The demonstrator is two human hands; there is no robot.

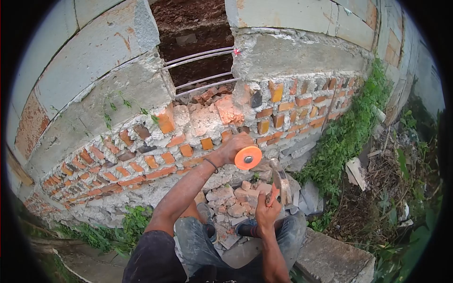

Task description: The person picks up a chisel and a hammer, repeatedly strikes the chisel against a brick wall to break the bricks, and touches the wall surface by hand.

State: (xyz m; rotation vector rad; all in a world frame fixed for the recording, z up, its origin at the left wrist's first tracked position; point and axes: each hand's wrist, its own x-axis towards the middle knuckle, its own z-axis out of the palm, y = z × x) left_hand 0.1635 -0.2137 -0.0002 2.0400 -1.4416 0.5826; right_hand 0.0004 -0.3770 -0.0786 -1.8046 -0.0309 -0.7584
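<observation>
My left hand [233,145] is closed around a chisel whose round orange hand guard [243,163] faces me, with the grey struck end in its middle. The chisel's point is directed at the brick wall [187,151], just under a broken, dusty red brick [229,110]; my hand hides most of the shaft, so contact cannot be made out. Lower and to the right, my right hand [267,213] grips a hammer [282,183] by its orange-red handle. The hammer's worn metal head is raised beside the guard, apart from it.
Above the chisel, a gap in the concrete is crossed by several bare rebars [203,55], with dark soil [188,21] behind. Brick rubble [233,200] lies around my feet. A concrete block [335,259] is at lower right, and green plants [347,137] climb the wall.
</observation>
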